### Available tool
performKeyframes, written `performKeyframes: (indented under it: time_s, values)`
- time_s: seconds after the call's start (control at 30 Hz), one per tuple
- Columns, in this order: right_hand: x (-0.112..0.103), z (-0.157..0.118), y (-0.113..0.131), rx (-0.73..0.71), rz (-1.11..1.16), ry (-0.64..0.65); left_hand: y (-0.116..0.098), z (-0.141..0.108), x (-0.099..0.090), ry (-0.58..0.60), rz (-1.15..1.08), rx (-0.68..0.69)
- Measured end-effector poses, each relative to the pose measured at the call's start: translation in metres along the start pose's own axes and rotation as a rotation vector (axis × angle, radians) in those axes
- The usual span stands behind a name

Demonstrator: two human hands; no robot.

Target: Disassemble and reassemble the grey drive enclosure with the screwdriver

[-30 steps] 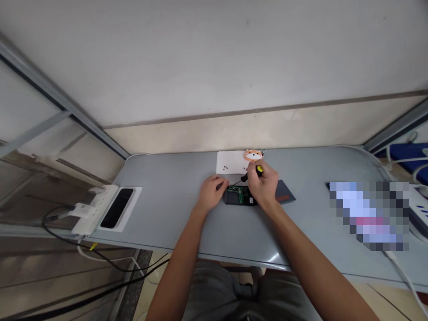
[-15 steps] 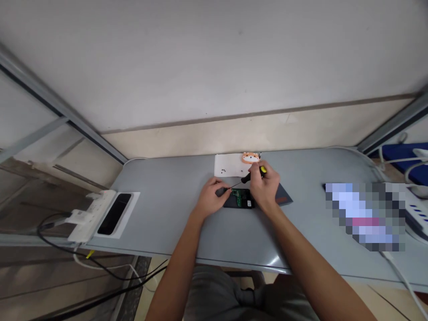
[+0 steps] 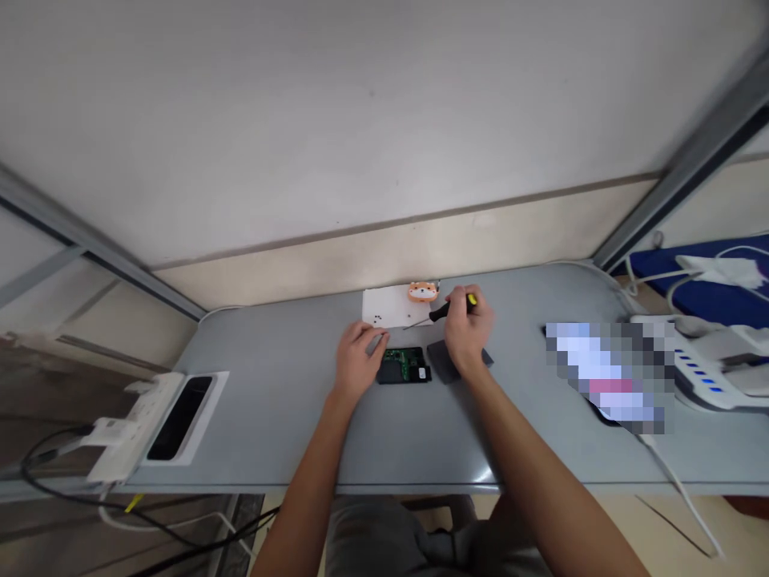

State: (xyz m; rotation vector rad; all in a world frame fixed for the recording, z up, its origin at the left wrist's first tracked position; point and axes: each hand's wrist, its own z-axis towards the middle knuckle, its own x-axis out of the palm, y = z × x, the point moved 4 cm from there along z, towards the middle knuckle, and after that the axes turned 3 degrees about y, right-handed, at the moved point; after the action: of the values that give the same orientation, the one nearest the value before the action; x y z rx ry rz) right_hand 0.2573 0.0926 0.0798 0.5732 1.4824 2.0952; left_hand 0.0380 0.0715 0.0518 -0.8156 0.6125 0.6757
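A small black device with an exposed green circuit board (image 3: 408, 365) lies on the grey table. My right hand (image 3: 467, 328) grips a black and yellow screwdriver (image 3: 441, 311), its thin shaft pointing left above the board's far edge. At the device's left edge is my left hand (image 3: 360, 357), thumb and fingertips pinched near a tiny item that I cannot make out. Behind them lies a white sheet (image 3: 384, 303) with several tiny dark screws (image 3: 377, 319) and an orange animal-face case (image 3: 423, 292). A dark grey flat piece (image 3: 443, 362) is partly under my right wrist.
On the left, a black phone (image 3: 181, 418) lies on white paper beside a white power strip (image 3: 137, 425). To the right are a blurred-out lit screen (image 3: 606, 373) and a white charging hub (image 3: 697, 369) with cables. A wall stands behind the table (image 3: 270, 433).
The view has shifted to the right. My left hand has come away from the board's top edge, and the screwdriver tip has lifted off the board toward the white sheet.
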Motion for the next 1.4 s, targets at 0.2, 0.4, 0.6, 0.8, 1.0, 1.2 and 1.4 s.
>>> performKeyframes:
  time_s: [0.2,0.4,0.6,0.8,1.0,1.2,1.4]
  values:
    - [-0.010,0.014,-0.007,0.057,0.032,-0.100,-0.007,0.055,0.035,0.291,0.098,-0.057]
    - [-0.014,0.019,-0.012,0.083,0.050,-0.135,-0.002,0.067,0.056,0.386,0.151,-0.077]
    - [-0.020,0.023,-0.007,0.082,0.064,-0.189,0.000,0.062,0.052,0.393,0.176,-0.165]
    - [-0.029,0.026,-0.005,0.071,0.055,-0.237,-0.022,0.030,0.025,0.412,0.001,-0.121]
    - [-0.032,0.029,-0.008,0.056,0.057,-0.270,-0.024,-0.021,0.010,0.572,-0.138,-0.132]
    - [-0.040,0.020,-0.016,0.070,0.016,-0.227,-0.004,-0.021,0.002,0.498,-0.150,-0.247]
    - [-0.059,0.003,-0.031,0.140,-0.006,-0.256,-0.002,-0.011,-0.007,0.480,-0.148,-0.204]
